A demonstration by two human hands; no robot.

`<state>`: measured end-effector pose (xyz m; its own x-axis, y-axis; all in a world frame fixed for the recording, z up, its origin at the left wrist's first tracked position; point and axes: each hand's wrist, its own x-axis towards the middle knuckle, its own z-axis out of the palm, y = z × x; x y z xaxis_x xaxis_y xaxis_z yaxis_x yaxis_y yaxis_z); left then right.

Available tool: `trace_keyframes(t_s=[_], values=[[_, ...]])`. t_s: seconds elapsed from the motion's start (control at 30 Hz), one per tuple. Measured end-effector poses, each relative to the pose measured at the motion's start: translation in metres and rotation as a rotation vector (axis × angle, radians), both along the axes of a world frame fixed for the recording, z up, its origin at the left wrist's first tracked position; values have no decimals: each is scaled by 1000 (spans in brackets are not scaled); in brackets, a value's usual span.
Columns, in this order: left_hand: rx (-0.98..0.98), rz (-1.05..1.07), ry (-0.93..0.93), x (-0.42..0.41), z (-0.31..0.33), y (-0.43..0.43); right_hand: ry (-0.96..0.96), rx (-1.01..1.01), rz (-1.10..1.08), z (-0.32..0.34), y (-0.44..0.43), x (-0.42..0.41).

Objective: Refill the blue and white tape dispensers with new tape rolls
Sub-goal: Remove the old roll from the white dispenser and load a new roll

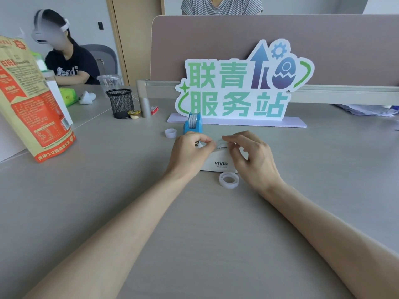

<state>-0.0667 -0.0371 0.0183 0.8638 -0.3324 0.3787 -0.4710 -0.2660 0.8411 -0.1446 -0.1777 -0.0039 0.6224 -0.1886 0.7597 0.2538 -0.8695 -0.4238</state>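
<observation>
The white tape dispenser, marked VIVID, stands on the grey desk between my hands. My left hand pinches at its front end, fingers closed. My right hand curls over its top, where a clear tape roll sits in the holder; my fingers touch that roll. Behind my left hand stands the blue tape dispenser with a roll in it. A loose clear tape roll lies flat in front of the white dispenser. A small empty white core stands left of the blue one.
A large sign on a white base stands behind the dispensers, with a desk divider behind it. At left are a tall snack bag, a black mesh pen cup and a small red box. A person sits at far left.
</observation>
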Motion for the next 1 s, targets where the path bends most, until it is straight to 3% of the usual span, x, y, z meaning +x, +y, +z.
trace_keyframes(t_s=[0.47, 1.0], values=[[-45, 17, 61, 4, 6, 9, 59, 8, 13, 0, 6, -3], [-143, 26, 174, 14, 2, 10, 92, -145, -53, -5, 3, 1]])
